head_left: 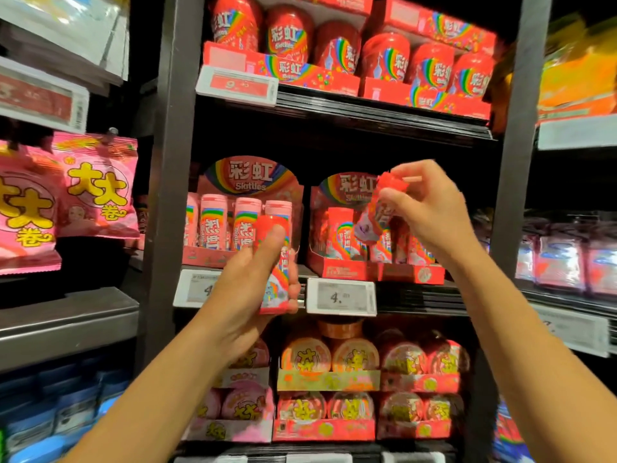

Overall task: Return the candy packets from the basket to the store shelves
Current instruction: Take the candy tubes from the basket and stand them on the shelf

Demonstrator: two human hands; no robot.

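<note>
Candy tubes, two of them, both out at the middle shelf (pixel 417 295). One red tube (pixel 278 265) upright in the left hand (pixel 247 289), thumb pressed along its front, fingers curled round the back, low in front of the price tags (pixel 340 295). Second red tube (pixel 380 212) tilted, cap end up, pinched near the top by the right hand (pixel 430 212), thumb and fingertips clamped on it, hanging just above the right display box (pixel 374 265) of matching red tubes. Left display box (pixel 213 252) stocked with paler pink-capped tubes, so probably the wrong home for either one. Basket not in view.

Likely step: dropping the right-hand tube into the red box. Risks, judged from here:
- tilted tube catching the cardboard header or the standing tubes and toppling a row, given how tightly packed that box looks;
- light pinch near the cap letting the tube swing or slip on the way down;
- left-hand tube knocking a price tag, being so close to the shelf edge;
- mixing flavours, since both boxes carry near-identical rainbow branding.
</note>
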